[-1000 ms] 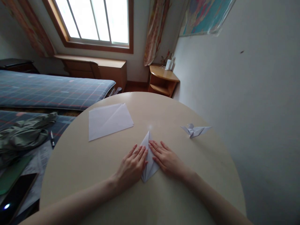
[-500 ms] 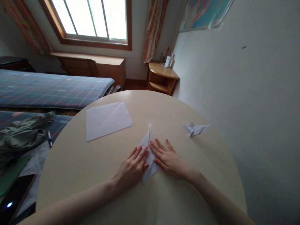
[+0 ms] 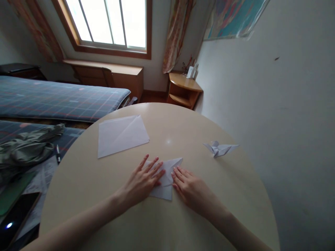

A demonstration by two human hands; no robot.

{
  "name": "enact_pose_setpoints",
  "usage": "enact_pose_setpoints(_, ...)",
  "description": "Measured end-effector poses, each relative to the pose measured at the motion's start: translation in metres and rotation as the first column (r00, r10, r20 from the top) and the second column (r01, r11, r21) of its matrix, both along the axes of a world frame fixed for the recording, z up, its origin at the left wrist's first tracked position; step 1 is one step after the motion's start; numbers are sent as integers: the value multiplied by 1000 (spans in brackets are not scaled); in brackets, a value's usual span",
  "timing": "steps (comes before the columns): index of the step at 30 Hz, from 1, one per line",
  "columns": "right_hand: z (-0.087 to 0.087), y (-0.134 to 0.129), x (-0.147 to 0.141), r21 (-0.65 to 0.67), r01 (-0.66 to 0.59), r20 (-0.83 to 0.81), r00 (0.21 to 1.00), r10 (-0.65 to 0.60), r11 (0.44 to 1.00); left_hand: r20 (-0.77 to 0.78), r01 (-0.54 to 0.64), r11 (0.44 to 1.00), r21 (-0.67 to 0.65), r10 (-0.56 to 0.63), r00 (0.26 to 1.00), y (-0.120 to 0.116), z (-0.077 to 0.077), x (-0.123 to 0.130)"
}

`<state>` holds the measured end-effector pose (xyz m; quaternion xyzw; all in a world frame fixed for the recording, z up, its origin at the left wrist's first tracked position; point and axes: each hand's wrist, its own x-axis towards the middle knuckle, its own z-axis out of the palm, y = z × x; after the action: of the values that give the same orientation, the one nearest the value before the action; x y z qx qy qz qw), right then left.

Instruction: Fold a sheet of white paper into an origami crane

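While both our hands rest on the folded sheet [image 3: 166, 178], we judge its folding to be only partway along. Several creases and overlapping layers are already made; the outline looks uneven and the layers do not all line up, so some shaping or flattening seems left, though we cannot tell how much. The finished-looking paper figure [image 3: 221, 150] stands well apart on the right.

The folded sheet is white and lies near the middle of the round table [image 3: 191, 127], between our hands. One pointed corner reaches to the far right, a slanting edge crosses its upper layer, and a squarer layer shows on the near side. Its left part is hidden under our left hand [image 3: 142, 180], which lies palm down with its fingers spread. Our right hand [image 3: 190, 186] has its fingers close together at the right edge; whether it pinches the paper we cannot tell. Flat white paper [image 3: 123, 136] lies far left.
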<state>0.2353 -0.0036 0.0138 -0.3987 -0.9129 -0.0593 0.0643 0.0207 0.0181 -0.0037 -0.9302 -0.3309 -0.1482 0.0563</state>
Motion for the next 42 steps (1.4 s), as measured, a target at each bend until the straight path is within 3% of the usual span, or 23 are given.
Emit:
enact_pose_setpoints(5, 0, -7, -5, 103, -32, 65, 998, 25, 994, -20, 64, 996, 64, -62, 998, 7, 3, -5)
enact_pose_setpoints(8, 0, -9, -7, 141, -68, 65, 996, 59, 988, -18, 111, 994, -12, -111, 994, 13, 5, -9)
enact_pose_setpoints(12, 2, -7, -8, 136, -77, -13, 997, 80, 988, 71, 139, 984, -114, -131, 989, 16, 5, -12)
enact_pose_setpoints(17, 2, 6, -5, 177, -146, -142, 975, 172, 973, 177, 123, 983, -136, -98, 979, 16, -3, -12)
enact_pose_setpoints(22, -1, 11, -3, 215, -259, -114, 951, 288, 942, 217, 154, 983, -101, -129, 968, 19, -6, -13)
enact_pose_setpoints(29, -3, 13, -5, 256, -217, -99, 963, 249, 942, 175, 211, 974, -83, -194, 965, 20, 3, -12)
enact_pose_setpoints(35, -8, 19, 0, 185, -240, -89, 962, 259, 953, 182, 220, 975, -36, -210, 961, 20, 1, -12)
enact_pose_setpoints(42, -11, 24, 4, 273, -329, -44, 935, 353, 904, 224, 253, 957, 140, -280, 934, 17, 1, -7)
